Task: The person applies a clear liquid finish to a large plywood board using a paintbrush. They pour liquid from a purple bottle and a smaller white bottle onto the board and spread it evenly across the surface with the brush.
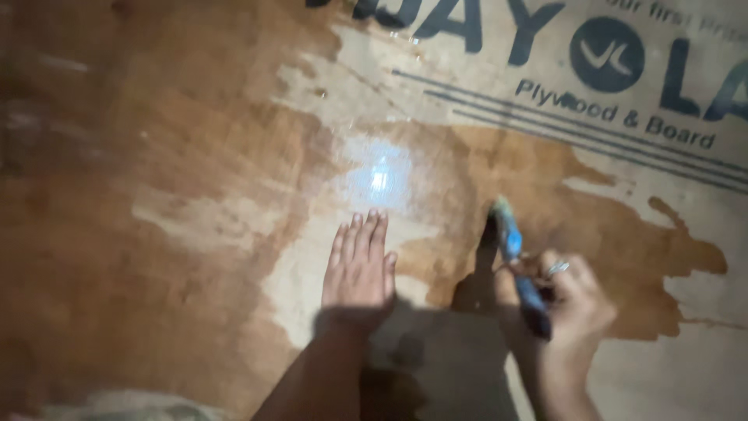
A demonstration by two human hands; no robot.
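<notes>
Left hand [360, 269]: flat, fingers together, pressing the pale plywood sheet [234, 226].
Right hand [573, 300]: grip clamped on a blue-handled paintbrush [518, 261], bristles touching brown wet stain [506, 179].

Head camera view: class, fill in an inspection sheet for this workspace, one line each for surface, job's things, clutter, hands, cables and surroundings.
Surface: plywood sheet, large wet brown patches, pale bare areas, a bright light glare near the middle; dark printed lettering at the top right.
Job's things: paintbrush with a blue handle, bristle end against the sheet at the edge of a brown patch.
Clutter: nothing seen.
Hands: left hand flat on the sheet, fingers together; right hand gripping the brush handle, ring on one finger.
Cables: nothing seen.
Surroundings: a pale, blurred strip at the bottom left edge; too unclear to identify.
</notes>
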